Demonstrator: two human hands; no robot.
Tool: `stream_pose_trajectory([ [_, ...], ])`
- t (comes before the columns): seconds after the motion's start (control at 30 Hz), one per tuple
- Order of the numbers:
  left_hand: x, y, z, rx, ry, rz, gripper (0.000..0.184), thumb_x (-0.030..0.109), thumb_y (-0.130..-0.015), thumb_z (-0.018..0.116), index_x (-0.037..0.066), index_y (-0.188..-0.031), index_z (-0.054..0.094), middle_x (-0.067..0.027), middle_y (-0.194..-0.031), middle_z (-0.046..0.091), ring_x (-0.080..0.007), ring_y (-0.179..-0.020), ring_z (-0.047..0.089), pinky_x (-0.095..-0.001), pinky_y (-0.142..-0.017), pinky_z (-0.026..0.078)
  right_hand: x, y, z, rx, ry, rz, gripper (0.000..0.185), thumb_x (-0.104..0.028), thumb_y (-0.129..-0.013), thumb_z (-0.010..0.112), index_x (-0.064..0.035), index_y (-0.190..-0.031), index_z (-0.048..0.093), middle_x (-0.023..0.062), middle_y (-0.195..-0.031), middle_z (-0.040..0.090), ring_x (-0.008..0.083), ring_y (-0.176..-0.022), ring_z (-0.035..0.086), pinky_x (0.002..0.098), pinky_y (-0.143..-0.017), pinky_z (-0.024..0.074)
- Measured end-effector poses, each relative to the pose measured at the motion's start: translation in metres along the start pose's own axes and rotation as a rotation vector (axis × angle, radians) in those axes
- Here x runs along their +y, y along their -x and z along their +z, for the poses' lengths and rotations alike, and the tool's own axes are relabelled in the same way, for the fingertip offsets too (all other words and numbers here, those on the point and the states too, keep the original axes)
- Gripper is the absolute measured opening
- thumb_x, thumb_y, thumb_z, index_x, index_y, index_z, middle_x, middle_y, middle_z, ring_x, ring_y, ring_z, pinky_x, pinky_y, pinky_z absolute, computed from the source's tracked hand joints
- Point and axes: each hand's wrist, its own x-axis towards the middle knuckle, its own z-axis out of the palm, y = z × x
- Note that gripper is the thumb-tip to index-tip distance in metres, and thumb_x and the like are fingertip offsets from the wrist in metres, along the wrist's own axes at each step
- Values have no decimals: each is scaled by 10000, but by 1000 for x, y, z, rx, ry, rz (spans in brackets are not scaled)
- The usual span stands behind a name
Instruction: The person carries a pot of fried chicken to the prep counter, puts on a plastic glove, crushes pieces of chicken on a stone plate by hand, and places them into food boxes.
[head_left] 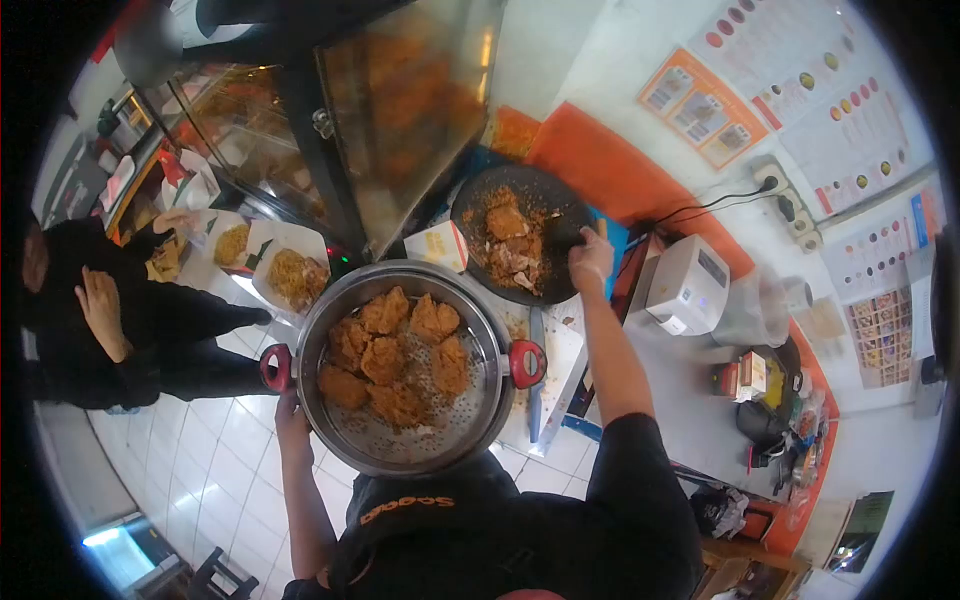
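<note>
A steel steamer pot (345, 455) with red handles and a perforated insert is in front of my body, holding several pieces of fried chicken (383, 360). My left hand (291, 413) grips it at the left handle, with the fingers partly hidden below. My right hand (592, 262) is closed on the right rim of a dark round stone mortar (490, 272). Broken fried chicken (512, 240) and crumbs lie in that mortar. Between pot and counter edge, a knife (535, 410) lies on a white cutting board (560, 350).
Another person (150, 310) stands at the left, near open boxes with noodles (292, 278). A glass display case (400, 120) stands ahead. On the right are a white printer-like machine (688, 285), a power strip (790, 205) with cables, and a dark pan (770, 400).
</note>
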Motion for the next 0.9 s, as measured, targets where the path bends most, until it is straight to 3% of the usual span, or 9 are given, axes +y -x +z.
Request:
stream_pose_trajectory([
  [0.13, -4, 0, -4, -28, -41, -24, 441, 263, -935, 584, 64, -1327, 540, -15, -1200, 607, -99, -1001, 565, -238, -808, 448, -8, -18, -23, -83, 60, -42, 425, -68, -722, 587, -96, -1130, 701, 177, -1136, 669, 336, -1058, 633, 383, -909, 501],
  [0.23, -9, -2, -8, -27, -96, 19, 438, 258, -935, 585, 68, -1328, 541, -14, -1192, 608, -92, -991, 560, -234, -800, 446, -42, -1, -51, 36, 101, -91, 400, -84, -725, 591, -100, -1105, 714, 164, -1057, 697, 347, -1016, 650, 381, -894, 508],
  [0.33, -13, -2, -9, -9, -106, -5, 422, 246, -942, 561, 67, -1323, 543, -12, -1184, 608, -91, -977, 558, -232, -792, 445, -61, 27, -56, -325, -212, -73, 264, -174, -756, 634, -119, -994, 734, 182, -1100, 682, 372, -1002, 648, 412, -882, 516],
  [0.4, -10, -1, -6, 0, -109, 34, 410, 246, -947, 544, 70, -1317, 545, -3, -1159, 607, -85, -958, 555, -229, -776, 442, -87, 52, -66, -557, 66, -123, 223, -247, -792, 622, -114, -925, 741, 180, -943, 708, 364, -939, 665, 416, -844, 529],
  [0.5, -17, -3, -12, -12, -76, 30, 392, 253, -951, 526, 77, -1301, 543, 11, -1126, 601, -77, -935, 551, -227, -759, 438, -84, 73, -42, -628, 250, -126, 219, -253, -793, 628, -96, -900, 737, 191, -967, 697, 355, -957, 662, 418, -843, 528],
  [0.6, -17, -3, -11, 25, -65, -22, 385, 276, -946, 528, 87, -1282, 535, 23, -1102, 593, -71, -914, 546, -228, -742, 435, -87, 78, -28, -544, 251, -78, 221, -273, -787, 660, -104, -904, 740, 192, -960, 698, 348, -943, 673, 429, -836, 528],
  [0.7, -21, -5, -12, 32, -59, -30, 390, 295, -937, 540, 92, -1270, 527, 25, -1101, 590, -68, -898, 542, -226, -716, 430, -93, 81, -20, -434, 182, 6, 193, -156, -722, 631, -136, -879, 741, 147, -991, 708, 331, -972, 667, 413, -843, 531],
  [0.8, -13, -2, -8, 5, -47, 4, 397, 300, -932, 548, 91, -1269, 526, 27, -1090, 588, -63, -868, 530, -222, -677, 417, -93, 76, -15, -456, 136, 60, 191, -210, -755, 666, -108, -899, 741, 149, -980, 709, 317, -939, 676, 408, -822, 529],
  [0.9, -11, 0, -7, -6, -52, 17, 401, 293, -929, 555, 88, -1272, 527, 24, -1087, 583, -61, -835, 516, -221, -649, 401, -68, 46, 3, -571, -104, 226, 387, -379, -760, 732, -53, -969, 735, 175, -973, 714, 299, -959, 686, 390, -844, 519],
])
